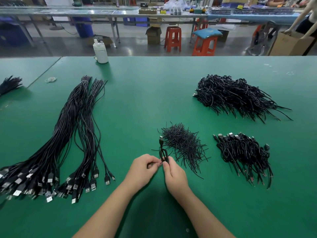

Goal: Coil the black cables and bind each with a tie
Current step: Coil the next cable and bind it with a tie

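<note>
A coiled black cable (162, 152) stands upright between my two hands, its USB plug pointing up. My right hand (174, 174) grips the bottom of the coil. My left hand (143, 166) pinches a thin black tie at the coil's base. Just behind lies a loose heap of black ties (184, 143). Long uncoiled cables (73, 134) stretch across the left of the green table (137, 100), plugs toward me. Coiled, bound cables sit in a small pile (243, 152) at the right and a larger pile (231, 95) farther back.
A white bottle (100, 51) stands at the table's far edge, rubber bands (51, 79) lie at the back left, and another cable bunch (10, 84) pokes in from the left. Orange stools, boxes and a workbench stand beyond; a person's arm shows at the top right.
</note>
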